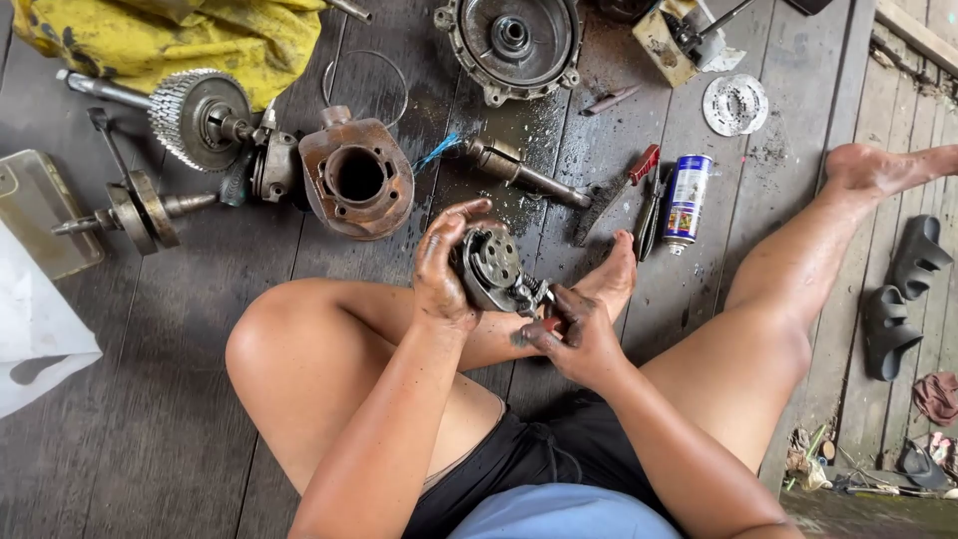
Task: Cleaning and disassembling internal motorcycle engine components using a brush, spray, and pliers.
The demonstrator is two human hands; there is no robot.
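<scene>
My left hand (440,269), dark with grease, grips a round grey metal engine part (491,265) above my crossed legs. My right hand (574,334) holds a small red-handled tool against the lower right edge of that part; the tool's tip is mostly hidden by my fingers. Both hands are close together over my left shin, near my bare foot (614,274).
On the dark wooden floor lie a rusty cylinder (356,178), a crankshaft (140,208), a toothed gear on a shaft (195,115), a round engine cover (512,42), a metal shaft (524,172), pliers (649,210), a spray can (687,200), a yellow cloth (170,35) and black sandals (903,294).
</scene>
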